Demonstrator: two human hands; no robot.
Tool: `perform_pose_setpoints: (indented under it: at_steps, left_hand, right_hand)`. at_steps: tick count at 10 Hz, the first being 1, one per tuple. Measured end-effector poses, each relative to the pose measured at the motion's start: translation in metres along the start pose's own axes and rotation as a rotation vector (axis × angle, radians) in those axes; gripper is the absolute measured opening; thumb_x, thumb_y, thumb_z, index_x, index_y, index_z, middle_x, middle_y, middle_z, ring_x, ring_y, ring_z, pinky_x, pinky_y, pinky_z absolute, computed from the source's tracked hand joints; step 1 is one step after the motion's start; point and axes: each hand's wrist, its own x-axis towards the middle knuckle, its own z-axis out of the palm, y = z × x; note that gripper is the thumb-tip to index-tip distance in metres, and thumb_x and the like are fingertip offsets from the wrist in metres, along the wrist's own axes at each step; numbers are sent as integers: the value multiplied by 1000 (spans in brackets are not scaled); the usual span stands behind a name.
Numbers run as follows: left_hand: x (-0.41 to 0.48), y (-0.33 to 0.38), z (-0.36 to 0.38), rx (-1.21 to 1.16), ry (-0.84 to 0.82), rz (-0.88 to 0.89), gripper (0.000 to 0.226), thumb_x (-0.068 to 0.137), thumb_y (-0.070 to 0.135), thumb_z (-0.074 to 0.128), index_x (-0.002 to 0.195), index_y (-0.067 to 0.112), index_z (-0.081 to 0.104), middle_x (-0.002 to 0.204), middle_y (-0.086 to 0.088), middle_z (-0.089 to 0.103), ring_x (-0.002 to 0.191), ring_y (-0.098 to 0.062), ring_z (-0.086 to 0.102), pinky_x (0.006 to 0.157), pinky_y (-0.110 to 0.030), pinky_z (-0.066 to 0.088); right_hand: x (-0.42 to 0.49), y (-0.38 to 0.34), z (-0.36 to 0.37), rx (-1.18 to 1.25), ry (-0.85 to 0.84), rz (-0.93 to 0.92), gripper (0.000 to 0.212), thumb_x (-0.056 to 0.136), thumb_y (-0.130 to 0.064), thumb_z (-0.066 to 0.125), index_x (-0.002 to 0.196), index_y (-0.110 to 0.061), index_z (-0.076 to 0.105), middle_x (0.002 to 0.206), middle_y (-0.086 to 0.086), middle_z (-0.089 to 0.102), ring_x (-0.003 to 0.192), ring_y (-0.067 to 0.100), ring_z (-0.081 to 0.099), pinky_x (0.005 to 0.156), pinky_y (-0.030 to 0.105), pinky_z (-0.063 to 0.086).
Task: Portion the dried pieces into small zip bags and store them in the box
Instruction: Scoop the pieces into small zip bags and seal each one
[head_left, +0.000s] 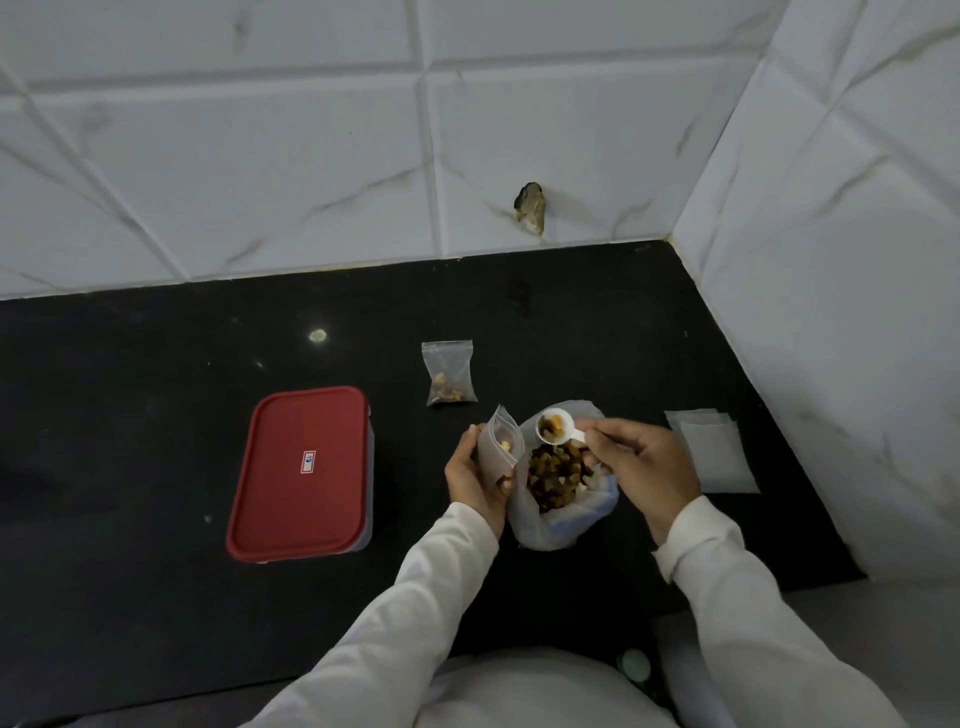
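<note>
White plastic scoop (569, 434) of brown dried pieces (549, 427) is hovering just beside small clear zip bag (497, 441) | left hand (475, 480) is gripping that bag | right hand (636, 462) is pinching the scoop | one filled zip bag (450, 375) is lying beyond | one red-lidded rectangular box (304, 473) is sitting closed, left.

Left grip (475, 475), right grip (639, 462), both curled

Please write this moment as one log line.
left hand: holds zip bag | right hand: holds loaded scoop above bulk bag | box: lidded
</note>
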Motion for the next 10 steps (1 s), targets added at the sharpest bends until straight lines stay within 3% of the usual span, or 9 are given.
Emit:
perform_pose_setpoints:
  at_steps: [2,4,5,6,7,9,10]
  left_hand:
    - [2,1,-4,42,-15,0,33,91,44,59,105,16,70,88,-5,68,66,-17,62,46,-24,45]
    - [4,0,-8,53,-24,23,38,88,45,62,107,14,70,102,-10,68,77,-21,63,46,-24,44]
    - [8,0,-10,41,-35,31,48,86,46,63,116,9,68,108,-12,66,77,-21,62,45,-24,45]
    - [10,-1,-12,38,-48,35,51,85,46,64,120,9,66,108,-12,62,71,-18,60,44,-24,44]
    - [9,-1,-12,29,-54,27,57,87,44,63,127,5,63,105,-12,62,66,-17,60,43,-23,43]
    - [5,-1,-9,21,-46,14,44,89,43,62,116,9,66,105,-12,63,67,-17,61,43,-21,44]
    - [5,0,-8,32,-33,5,50,88,43,63,123,7,66,107,-12,64,71,-18,61,43,-22,45]
  right_hand:
    - [-12,-21,30,-264,-27,-312,19,91,-14,64,107,-20,74,84,-8,74,80,3,69,79,21,55]
    - [-19,-17,47,-558,21,-611,31,84,7,60,108,-7,74,87,14,73,79,32,68,73,41,56]
    - [-18,-14,49,-559,-30,-614,31,86,13,55,110,2,70,97,22,71,83,26,63,78,12,50]
    - [-26,-16,51,-540,-87,-614,39,70,20,64,103,1,73,92,14,73,78,27,71,70,24,54]
    - [-19,12,47,-742,96,-851,39,78,1,51,109,-6,73,103,5,74,92,21,71,79,28,53]
    - [-21,22,46,-814,70,-880,45,81,-8,40,113,-7,71,113,4,71,104,19,67,90,27,52]
    - [-22,21,46,-733,108,-875,44,81,-5,41,113,-6,71,111,4,72,103,17,67,89,24,51]
